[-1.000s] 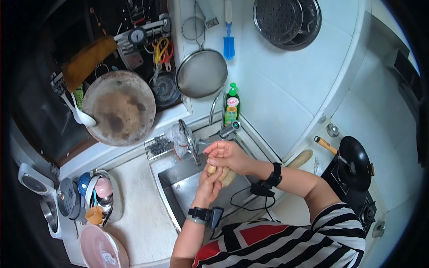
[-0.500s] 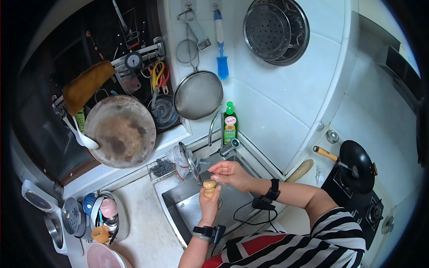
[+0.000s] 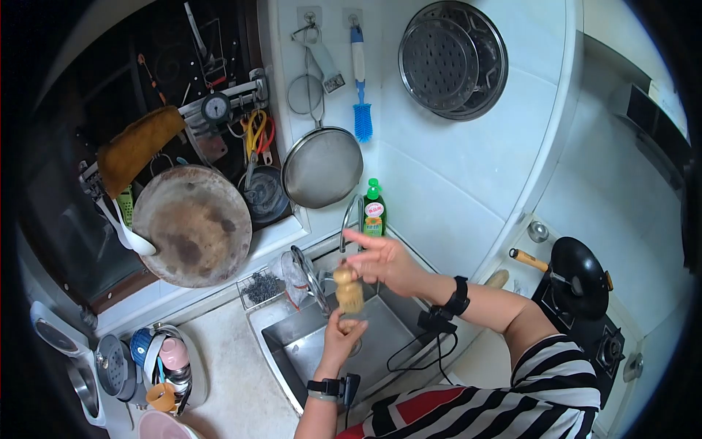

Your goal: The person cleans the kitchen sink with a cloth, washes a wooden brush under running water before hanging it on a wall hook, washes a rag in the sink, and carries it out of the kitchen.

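Pinching the knobby top of one short wooden brush [image 3: 349,294] with the right hand [image 3: 386,265], a bit blurry but looking like a proper grasp. Curling the left hand [image 3: 342,341] loosely just below the bristle end, can't tell if touching or gripping anything. So, dangling the brush in the air above the sink [image 3: 303,362], not resting it in there or on the counter [image 3: 227,351]. Looking like mid-handling tbh: already picked up, not put down yet. Not seeing how much is left, so not guessing lol.

Counting outward: two hands, one wooden brush, one sink. Then spotting one thin curved tap [image 3: 346,214] and at least one green soap bottle [image 3: 374,218]. Looking up the wall, seeing one blue bottle brush [image 3: 362,123], one big sieve [image 3: 322,168] and two metal plates with holes [image 3: 437,64]. Further out, finding one black wok [image 3: 594,293], one round board [image 3: 194,227], one pink tub [image 3: 162,426].
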Demonstrator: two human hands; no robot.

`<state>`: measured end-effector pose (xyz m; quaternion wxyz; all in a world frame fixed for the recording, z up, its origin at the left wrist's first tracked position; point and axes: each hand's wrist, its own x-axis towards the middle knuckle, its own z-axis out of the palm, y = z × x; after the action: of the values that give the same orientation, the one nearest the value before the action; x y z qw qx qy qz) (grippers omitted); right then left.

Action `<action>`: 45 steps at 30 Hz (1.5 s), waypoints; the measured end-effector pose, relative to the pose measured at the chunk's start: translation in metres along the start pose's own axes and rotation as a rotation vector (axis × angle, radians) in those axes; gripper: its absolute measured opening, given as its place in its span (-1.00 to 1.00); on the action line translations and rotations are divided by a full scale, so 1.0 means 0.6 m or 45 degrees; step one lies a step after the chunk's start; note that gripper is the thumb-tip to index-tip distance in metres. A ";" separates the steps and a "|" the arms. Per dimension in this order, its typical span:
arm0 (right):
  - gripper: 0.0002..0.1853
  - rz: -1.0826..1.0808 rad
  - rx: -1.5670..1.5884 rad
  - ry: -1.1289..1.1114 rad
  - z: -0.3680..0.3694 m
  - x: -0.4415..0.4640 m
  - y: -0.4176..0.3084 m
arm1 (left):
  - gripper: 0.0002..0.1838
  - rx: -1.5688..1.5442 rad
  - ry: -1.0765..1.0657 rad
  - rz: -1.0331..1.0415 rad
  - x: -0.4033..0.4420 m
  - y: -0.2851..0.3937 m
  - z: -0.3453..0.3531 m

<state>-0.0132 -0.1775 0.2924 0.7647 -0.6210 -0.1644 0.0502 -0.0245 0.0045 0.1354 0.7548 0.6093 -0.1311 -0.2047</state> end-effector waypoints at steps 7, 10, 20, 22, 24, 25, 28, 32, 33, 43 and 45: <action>-0.26 -0.442 -0.355 0.461 -0.045 0.093 -0.189 | -0.54 0.129 0.063 -0.406 -0.037 -0.099 -0.084; -0.24 -0.704 -0.639 0.602 -0.075 0.153 -0.266 | -0.56 0.077 0.136 -0.451 -0.056 -0.105 -0.111; -0.34 -1.192 -1.281 1.195 -0.206 0.404 -0.432 | -0.68 -0.219 0.423 -0.465 -0.083 -0.109 -0.148; -0.35 -1.264 -1.393 1.246 -0.236 0.450 -0.449 | -0.69 -0.231 0.442 -0.463 -0.086 -0.107 -0.151; -0.36 -1.372 -1.713 1.315 -0.262 0.483 -0.466 | -0.69 -0.221 0.501 -0.492 -0.090 -0.106 -0.155; -0.39 -1.325 -1.744 1.350 -0.271 0.496 -0.474 | -0.74 -0.217 0.558 -0.424 -0.097 -0.098 -0.149; -0.42 -1.293 -1.920 1.399 -0.287 0.523 -0.490 | -0.75 -0.243 0.548 -0.419 -0.100 -0.114 -0.163; -0.48 -1.351 -2.144 1.402 -0.312 0.559 -0.500 | -0.77 -0.244 0.570 -0.470 -0.101 -0.141 -0.185; -0.48 -1.340 -2.145 1.394 -0.314 0.563 -0.504 | -0.77 -0.247 0.574 -0.481 -0.101 -0.150 -0.190; -0.59 -0.572 -1.455 0.996 -0.401 0.579 -0.529 | -0.67 -0.222 0.602 -0.535 -0.097 -0.142 -0.186; -0.58 -0.473 -1.372 0.994 -0.375 0.551 -0.498 | -0.67 -0.221 0.586 -0.538 -0.102 -0.145 -0.185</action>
<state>0.3304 -0.3615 0.6046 0.3485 -0.8486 0.0174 -0.3976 -0.0418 0.1143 0.0288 0.7546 0.5867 0.1902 -0.2241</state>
